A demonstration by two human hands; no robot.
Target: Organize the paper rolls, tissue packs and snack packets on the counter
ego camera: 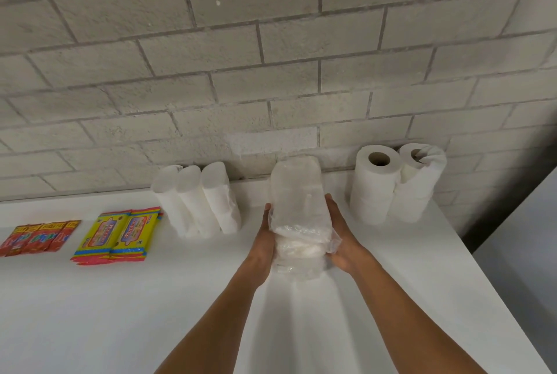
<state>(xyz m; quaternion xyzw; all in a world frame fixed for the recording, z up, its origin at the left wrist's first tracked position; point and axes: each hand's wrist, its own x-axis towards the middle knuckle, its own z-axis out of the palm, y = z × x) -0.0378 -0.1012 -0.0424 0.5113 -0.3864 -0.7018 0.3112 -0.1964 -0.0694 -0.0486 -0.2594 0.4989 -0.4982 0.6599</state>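
Note:
A tall tissue pack in clear plastic [297, 201] stands on the white counter [120, 298] near the wall. My left hand [265, 241] holds its left side and my right hand [339, 238] holds its right side, fingers wrapped toward its far face. To its left, three white tissue packs [196, 198] lean side by side. To its right, white paper rolls [375, 183] are stacked upright, with a plastic-wrapped stack [419, 183] beside them. Yellow snack packets [116, 236] and red snack packets [39, 236] lie flat at the left.
A grey block wall [271, 57] runs along the back of the counter. The counter's right edge [482, 277] slants toward me, with a dark gap and a grey surface [524, 253] beyond it.

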